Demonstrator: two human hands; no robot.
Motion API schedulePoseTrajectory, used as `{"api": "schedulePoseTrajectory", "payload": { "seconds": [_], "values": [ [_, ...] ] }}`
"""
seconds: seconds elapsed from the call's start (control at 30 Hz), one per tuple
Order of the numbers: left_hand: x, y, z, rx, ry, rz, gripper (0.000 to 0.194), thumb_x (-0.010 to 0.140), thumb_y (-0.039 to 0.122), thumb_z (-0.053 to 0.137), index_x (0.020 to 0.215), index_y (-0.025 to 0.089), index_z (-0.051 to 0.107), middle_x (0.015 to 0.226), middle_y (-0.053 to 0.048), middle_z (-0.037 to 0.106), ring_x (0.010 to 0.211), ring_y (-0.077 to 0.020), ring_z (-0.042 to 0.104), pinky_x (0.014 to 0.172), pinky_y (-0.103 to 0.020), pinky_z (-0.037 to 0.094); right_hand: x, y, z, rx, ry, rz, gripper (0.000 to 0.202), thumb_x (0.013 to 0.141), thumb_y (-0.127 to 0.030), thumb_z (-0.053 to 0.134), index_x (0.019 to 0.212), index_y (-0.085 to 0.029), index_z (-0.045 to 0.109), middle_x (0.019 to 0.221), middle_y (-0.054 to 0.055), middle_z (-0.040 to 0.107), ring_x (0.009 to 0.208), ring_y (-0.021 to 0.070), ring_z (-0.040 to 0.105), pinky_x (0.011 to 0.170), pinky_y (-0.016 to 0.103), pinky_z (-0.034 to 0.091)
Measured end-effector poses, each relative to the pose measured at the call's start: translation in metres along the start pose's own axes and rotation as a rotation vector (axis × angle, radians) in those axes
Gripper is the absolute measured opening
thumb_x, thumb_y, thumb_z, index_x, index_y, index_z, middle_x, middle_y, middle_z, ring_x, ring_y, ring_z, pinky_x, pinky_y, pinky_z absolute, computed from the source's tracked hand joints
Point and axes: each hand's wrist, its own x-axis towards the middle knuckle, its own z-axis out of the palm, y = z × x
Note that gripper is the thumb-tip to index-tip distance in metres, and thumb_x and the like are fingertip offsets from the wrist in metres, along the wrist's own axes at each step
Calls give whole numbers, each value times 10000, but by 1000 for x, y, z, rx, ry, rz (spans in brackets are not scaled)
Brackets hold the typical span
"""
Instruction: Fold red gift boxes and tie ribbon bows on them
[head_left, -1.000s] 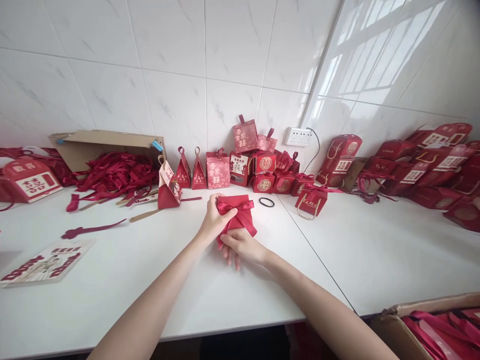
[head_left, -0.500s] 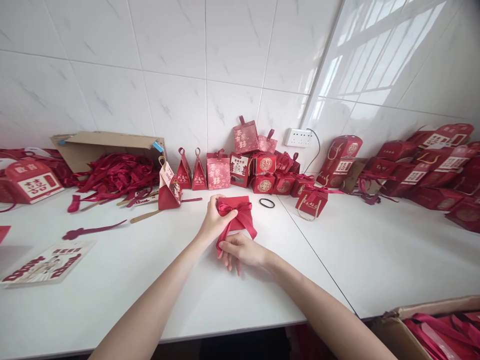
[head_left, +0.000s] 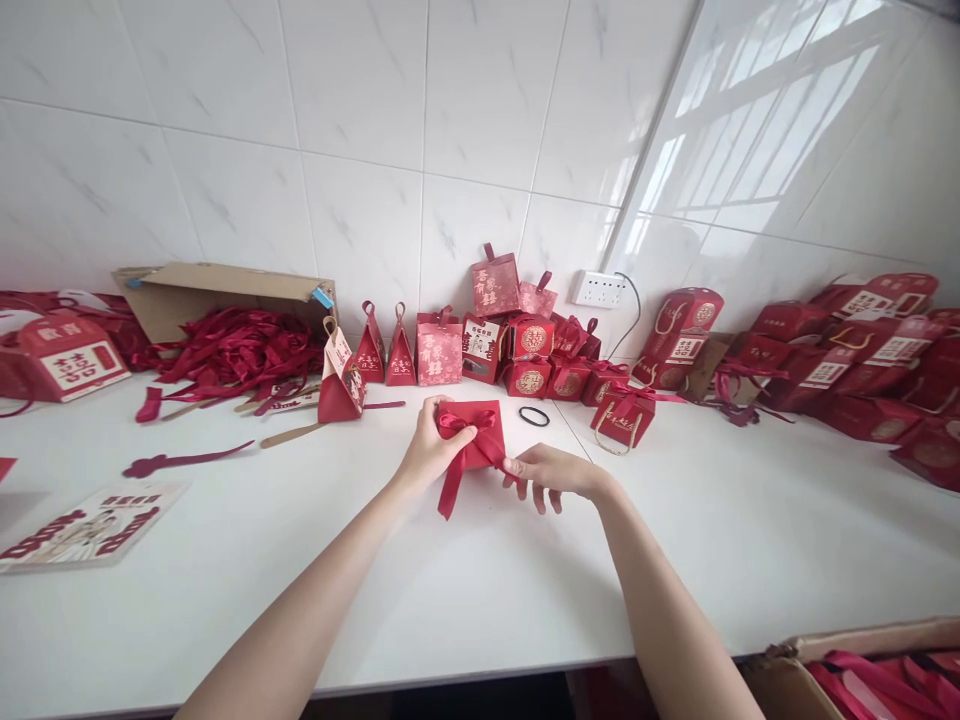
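A small red gift box [head_left: 491, 412] stands on the white table in front of me, with a red ribbon [head_left: 450, 487] tied in a bow on its top. My left hand [head_left: 439, 445] grips the box at its left side, the thumb lying on the bow's knot. To the right of the box, my right hand [head_left: 546, 474] pinches the right-hand ribbon tail between thumb and forefinger, the other fingers loosely curled. The left ribbon tail hangs free down the front of the box.
Behind stand several red boxes [head_left: 439, 350]. A carton [head_left: 225, 280] of red ribbon lies back left. A black loop [head_left: 534, 416] and a box with a rope handle [head_left: 626, 418] are to the right. Printed card [head_left: 90, 528] lies left; another carton [head_left: 787, 672] sits front right.
My right hand has let go of the left ribbon tail, moved right and taken the right tail, now drawn tight. My left hand stays on the box and knot.
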Motion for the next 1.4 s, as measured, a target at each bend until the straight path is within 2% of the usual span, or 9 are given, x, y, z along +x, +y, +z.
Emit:
{"api": "schedulePoseTrajectory", "payload": {
  "seconds": [0.2, 0.33, 0.43, 0.53, 0.67, 0.8, 1.03, 1.23, 1.4],
  "values": [
    [-1, 3, -1, -9, -13, -31, 451, 676, 298, 667, 1041, 225, 411, 1005, -26, 543, 964, -186, 566, 872, -322, 430, 1, -4, 8, 10, -4, -101, 331, 797, -450, 600, 669, -146, 576, 453, -89, 373, 322, 38, 380, 355, 190, 282],
    [0, 2, -2, -5, -23, -25, 452, 686, 311, 663, 1055, 232, 415, 1008, -21, 550, 955, -184, 576, 855, -321, 445, -1, -1, 0, -42, -26, -90, 364, 756, -489, 625, 632, -154, 555, 461, -89, 332, 351, 40, 320, 372, 207, 219],
    [0, 2, -3, -5, -38, -34, 463, 684, 318, 667, 1059, 231, 411, 981, -18, 555, 938, -187, 585, 838, -325, 457, 5, 1, 1, -48, 317, -198, 430, 731, -589, 606, 654, -174, 526, 518, -63, 378, 427, 68, 339, 414, 221, 262],
    [-2, 1, -2, 15, -71, -6, 472, 683, 334, 670, 1062, 230, 409, 945, -10, 566, 904, -186, 594, 826, -334, 464, 16, -2, 12, -29, 728, -470, 392, 727, -577, 614, 815, -198, 563, 754, 8, 524, 598, 124, 463, 564, 272, 409],
    [-5, -6, 2, 44, -112, 85, 528, 702, 382, 675, 1133, 240, 406, 1086, -52, 562, 1060, -222, 565, 912, -370, 444, 26, -7, 29, -70, 864, -597, 270, 748, -476, 625, 758, -214, 560, 748, 15, 492, 683, 168, 473, 667, 320, 435],
    [-8, -14, 8, 49, 34, 178, 567, 726, 395, 668, 1168, 235, 351, 1305, -113, 426, 1298, -243, 372, 1055, -411, 335, 29, -8, 36, 0, 887, -567, 249, 760, -424, 590, 661, -214, 499, 695, 1, 461, 668, 166, 458, 668, 316, 413],
    [-10, -14, 8, 247, 285, 369, 278, 789, 334, 604, 953, 213, 416, 1006, -65, 473, 995, -204, 503, 883, -379, 444, 31, -7, 39, 83, 840, -540, 254, 761, -428, 571, 667, -212, 475, 707, -5, 472, 660, 152, 461, 670, 305, 407],
    [-9, -11, 7, 307, 252, 364, 175, 837, 317, 541, 751, 219, 424, 816, -18, 456, 768, -164, 486, 703, -305, 447, 32, -7, 40, 84, 866, -529, 277, 758, -433, 572, 640, -214, 452, 705, 1, 497, 660, 149, 474, 642, 292, 430],
    [-9, -12, 7, 291, 255, 329, 193, 865, 341, 477, 730, 226, 399, 778, -10, 472, 736, -159, 477, 687, -302, 430, 31, -8, 39, 182, 802, -458, 285, 748, -451, 576, 656, -216, 444, 662, -4, 497, 554, 127, 471, 464, 246, 396]
  ]
}}
